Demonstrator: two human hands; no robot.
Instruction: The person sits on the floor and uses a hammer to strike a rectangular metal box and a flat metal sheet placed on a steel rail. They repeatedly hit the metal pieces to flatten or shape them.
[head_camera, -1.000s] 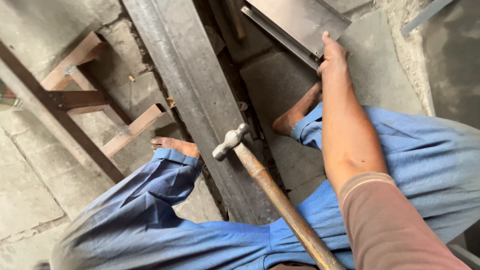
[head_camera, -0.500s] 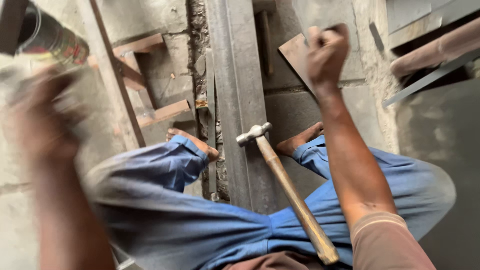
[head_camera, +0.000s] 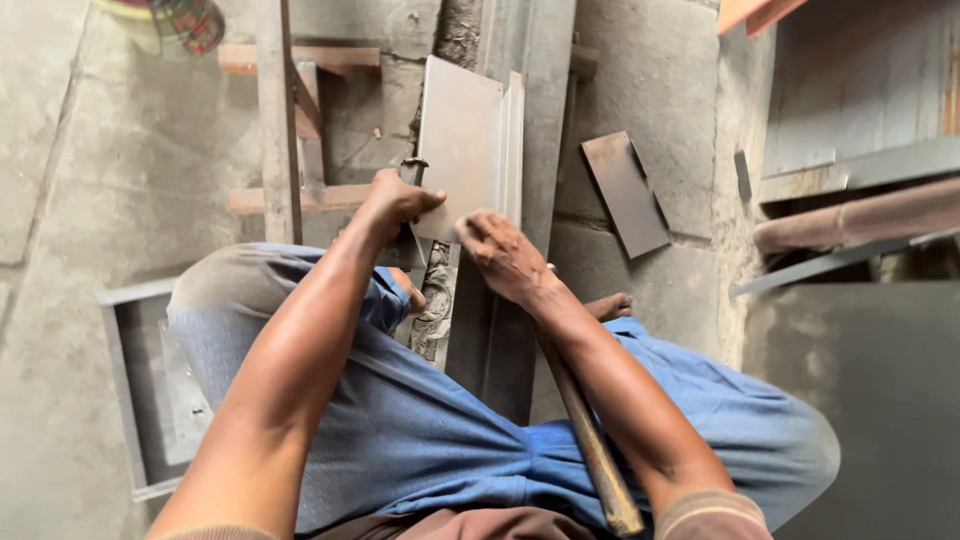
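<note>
**Sheet-metal piece gripped by both hands over the steel beam**

Grey folded sheet-metal piece is lying flat on top of the long grey steel beam that is running up the middle of the frame, between the person's knees. Left hand is pinching its lower-left corner, fingers curled tight on the edge. Right hand is pressing on the lower-right corner, fingers bent down and closed on the sheet; how far they are wrapping under it is not showing.

Risks, as a judgement: the edges are looking raw and thin, so bare fingers sliding along them could be getting cut. The sheet is overhanging the beam on its left side, so uneven pressure could be tipping or skating it off. The wooden-handled hammer is resting loose across the blue trousers, partly under the right forearm, and could be rolling off toward the bare foot.

Look of the piece: dull matte grey, rectangular, plain flat face, with a stepped fold along its right long edge. A second flat dark-grey metal plate is lying apart on the concrete floor, right of the beam. A wooden frame is sitting left of the beam.
</note>
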